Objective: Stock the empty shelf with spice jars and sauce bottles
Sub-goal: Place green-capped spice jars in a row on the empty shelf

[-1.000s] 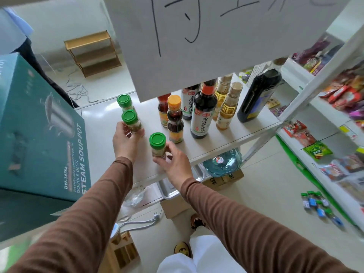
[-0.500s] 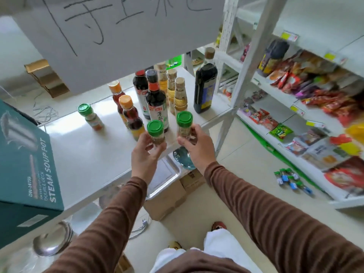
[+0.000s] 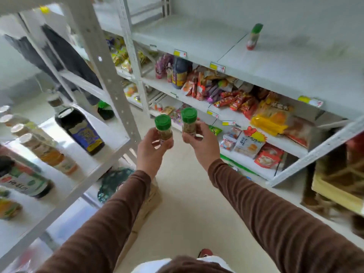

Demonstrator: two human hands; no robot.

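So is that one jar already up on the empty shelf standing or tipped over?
Standing. The green-capped jar sits upright on the top shelf, cap up, though motion blur softens it.

My left hand (image 3: 150, 152) and right hand (image 3: 201, 145) now carry both spice jars (image 3: 164, 131) away from the table toward the grey shelf (image 3: 285, 62).

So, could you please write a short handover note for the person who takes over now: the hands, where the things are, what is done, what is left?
Left hand: holds a green-capped spice jar, upright.
Right hand: holds a second green-capped jar, upright.
Both jars are in the air over the aisle floor, between the two racks.
Empty shelf, ahead and to the right: only one green-capped bottle stands on it.
Supply rack on the left: a dark sauce bottle and several other bottles are waiting there.
Done: one bottle placed, two jars picked up.
Left: set these two jars on the empty shelf, then fetch the rest.
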